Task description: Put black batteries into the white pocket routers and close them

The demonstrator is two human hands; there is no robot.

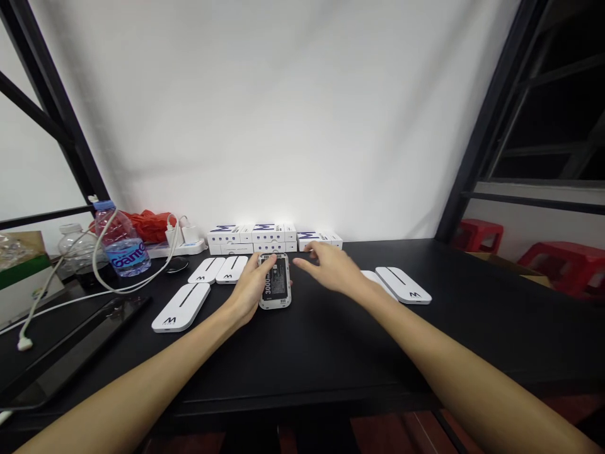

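Note:
My left hand [250, 287] is wrapped around a white handheld device [282, 305] whose back is off, thumb across its top edge. A black battery [278, 282] marked 3000 shows inside its frame. Just right of it, my right hand [328, 265] hovers with thumb and fingers apart and nothing visible in them. Left of my left hand lie white devices with a black stripe and a W-like logo: a near one [182, 308] and two behind it, a left one [207, 270] and a right one [232, 269]. Another white device [404, 285] lies right, beside one partly hidden by my right arm.
White printed boxes [274, 234] stand stacked along the wall, with another box [326, 239] beside them. At left are a water bottle [125, 246], a clear jar [78, 252], white cables, a power strip [189, 244], a red bag [151, 226] and a dark tablet [70, 353].

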